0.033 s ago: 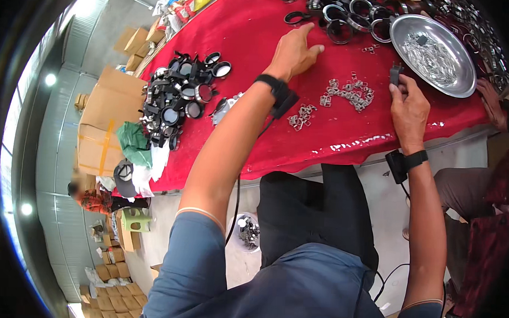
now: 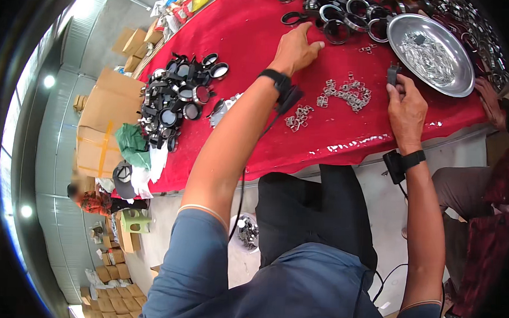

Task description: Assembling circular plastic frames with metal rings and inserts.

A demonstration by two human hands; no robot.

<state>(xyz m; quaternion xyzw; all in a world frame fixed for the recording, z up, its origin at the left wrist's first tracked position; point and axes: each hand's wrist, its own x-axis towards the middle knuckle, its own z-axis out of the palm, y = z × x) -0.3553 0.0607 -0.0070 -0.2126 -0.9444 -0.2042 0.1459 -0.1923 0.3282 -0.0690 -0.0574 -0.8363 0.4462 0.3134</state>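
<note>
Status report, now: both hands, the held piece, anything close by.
Left hand open, fingertip near dark rings. Right hand gripping small dark piece. Metal clasps between hands; metal tray close by right hand.

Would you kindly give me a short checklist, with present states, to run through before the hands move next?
1. Small, dark, block-shaped object gripped by the right hand: ok.
2. Left hand free: ok, nothing shows in it.
3. Oval silver metal dish holding thin silver pieces: ok, they lie inside.
4. Small silver metal clips in one heap on the red cloth: not ok, they lie in separate clusters.
5. Co-worker's hand off the dish: cannot tell, it is right by the rim.
</note>
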